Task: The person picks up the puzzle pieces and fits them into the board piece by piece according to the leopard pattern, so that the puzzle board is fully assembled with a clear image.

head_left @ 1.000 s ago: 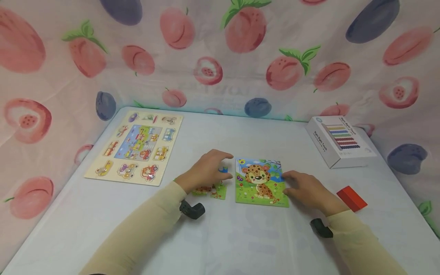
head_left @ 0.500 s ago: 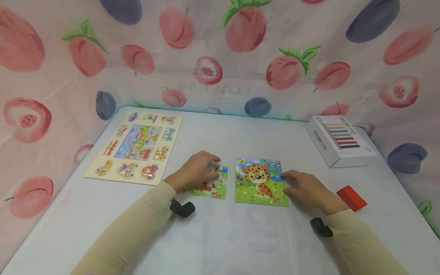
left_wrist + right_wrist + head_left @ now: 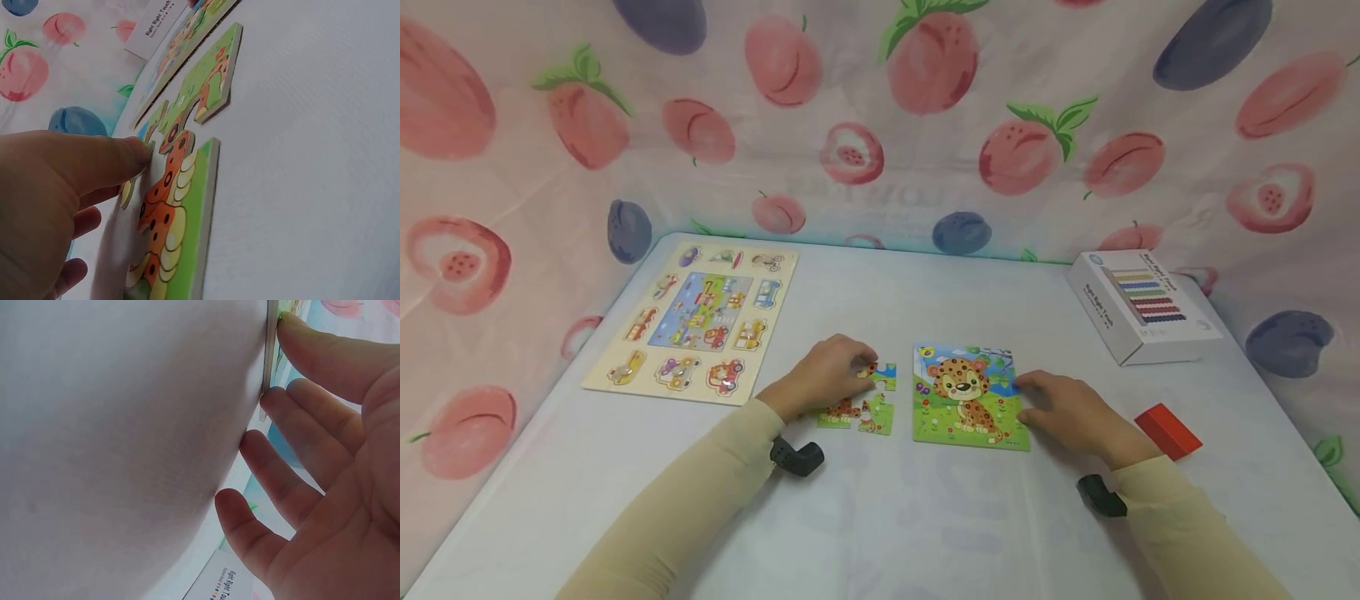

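In the head view my left hand (image 3: pixel 825 373) is over a group of jigsaw pieces. Between thumb and fingers it pinches a small jigsaw piece (image 3: pixel 127 195), mostly hidden by the thumb in the left wrist view. Beside it lie a spotted orange-and-green piece (image 3: pixel 164 234) and a green corner piece (image 3: pixel 209 75); a blue-and-green piece (image 3: pixel 889 377) lies at the upper right of the group. To the right is a square leopard picture board (image 3: pixel 946 418). My right hand (image 3: pixel 1075 415) touches its right edge with thumb and fingertips, the fingers loosely extended.
A wooden vehicle puzzle board (image 3: pixel 758 357) lies at the back left. At the back right stands a white box (image 3: pixel 1165 340), with a red block (image 3: pixel 1168 432) nearer, beyond the right wrist. A fruit-print cloth (image 3: pixel 910 200) rises behind the white table (image 3: pixel 955 533).
My left hand has drawn back to the left from beside the picture board, uncovering several pieces, and its fingers have closed in. The right hand and the picture board stay in place.
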The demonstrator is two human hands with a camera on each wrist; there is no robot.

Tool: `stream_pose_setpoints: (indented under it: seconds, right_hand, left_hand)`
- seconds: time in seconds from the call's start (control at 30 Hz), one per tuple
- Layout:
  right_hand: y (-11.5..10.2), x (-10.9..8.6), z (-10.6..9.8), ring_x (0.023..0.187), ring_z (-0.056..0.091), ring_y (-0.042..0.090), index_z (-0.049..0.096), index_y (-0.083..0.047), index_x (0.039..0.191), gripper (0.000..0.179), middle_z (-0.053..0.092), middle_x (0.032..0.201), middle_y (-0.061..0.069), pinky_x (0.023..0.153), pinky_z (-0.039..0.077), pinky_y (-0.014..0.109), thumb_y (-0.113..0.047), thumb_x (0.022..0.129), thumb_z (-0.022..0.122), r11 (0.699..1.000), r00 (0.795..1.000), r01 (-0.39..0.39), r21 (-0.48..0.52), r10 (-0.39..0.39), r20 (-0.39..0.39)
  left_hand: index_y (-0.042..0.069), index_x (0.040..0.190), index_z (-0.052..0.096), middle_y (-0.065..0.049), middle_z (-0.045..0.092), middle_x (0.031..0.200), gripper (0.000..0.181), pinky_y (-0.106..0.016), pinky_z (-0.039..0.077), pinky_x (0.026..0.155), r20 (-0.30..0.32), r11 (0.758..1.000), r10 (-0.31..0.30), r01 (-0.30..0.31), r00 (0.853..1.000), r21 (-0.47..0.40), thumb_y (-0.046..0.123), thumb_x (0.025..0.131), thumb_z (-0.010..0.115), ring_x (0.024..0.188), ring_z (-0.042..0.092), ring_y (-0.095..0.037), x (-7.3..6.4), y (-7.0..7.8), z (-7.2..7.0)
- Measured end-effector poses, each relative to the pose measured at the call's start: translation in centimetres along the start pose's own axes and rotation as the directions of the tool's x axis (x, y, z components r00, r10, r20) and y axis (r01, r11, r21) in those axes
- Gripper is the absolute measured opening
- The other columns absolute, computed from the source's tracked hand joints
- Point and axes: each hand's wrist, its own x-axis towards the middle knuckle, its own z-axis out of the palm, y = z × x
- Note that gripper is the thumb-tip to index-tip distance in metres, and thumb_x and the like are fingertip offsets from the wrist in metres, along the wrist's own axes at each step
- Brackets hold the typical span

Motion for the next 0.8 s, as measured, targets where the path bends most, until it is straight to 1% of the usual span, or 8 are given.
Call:
stream_pose_setpoints:
  seconds: [0.3,0.43,0.6,0.8]
  right_hand:
    - [-0.03,0.04,-0.12,0.134,0.039,0.050,0.055,-0.003,0.139,0.056,0.049,0.143,0.026,0.105,0.033,0.066,-0.022,0.090,0.074,1.000,1.000,-0.011,-0.002,0.011,0.006]
    - [-0.04,0.02,-0.15,0.133,0.040,0.051,0.055,-0.002,0.138,0.055,0.050,0.143,0.027,0.105,0.033,0.066,-0.021,0.090,0.074,1.000,1.000,-0.004,0.001,0.004,0.000]
    - [-0.06,-0.02,-0.08,0.133,0.040,0.051,0.055,-0.001,0.138,0.056,0.050,0.143,0.027,0.105,0.033,0.066,-0.020,0.090,0.074,1.000,1.000,0.000,0.003,0.000,-0.001]
    - [-0.10,-0.11,-0.02,0.133,0.040,0.051,0.055,-0.001,0.138,0.055,0.049,0.143,0.027,0.105,0.033,0.066,-0.020,0.090,0.073,1.000,1.000,-0.006,0.005,0.006,0.001]
  left_hand:
    - [0.010,0.117,0.072,-0.002,0.069,0.117,0.032,-0.040,0.042,0.104,-0.006,1.000,0.016,-0.016,1.000,0.007,0.026,0.089,0.077,0.117,0.057,-0.022,0.01,-0.02,-0.17]
    - [0.011,0.114,0.073,-0.001,0.070,0.114,0.030,-0.039,0.043,0.103,-0.002,1.000,0.003,-0.003,1.000,-0.016,0.026,0.088,0.078,0.114,0.058,-0.021,-0.08,-0.03,-0.26]
    - [0.011,0.114,0.073,-0.001,0.069,0.114,0.030,-0.039,0.043,0.103,0.001,0.999,-0.017,0.017,1.000,-0.052,0.025,0.089,0.078,0.113,0.058,-0.021,-0.17,-0.09,-0.19]
    - [0.011,0.115,0.073,-0.001,0.069,0.114,0.031,-0.039,0.044,0.102,-0.002,0.999,-0.019,0.019,1.000,-0.044,0.025,0.089,0.078,0.113,0.059,-0.021,-0.20,-0.09,0.01]
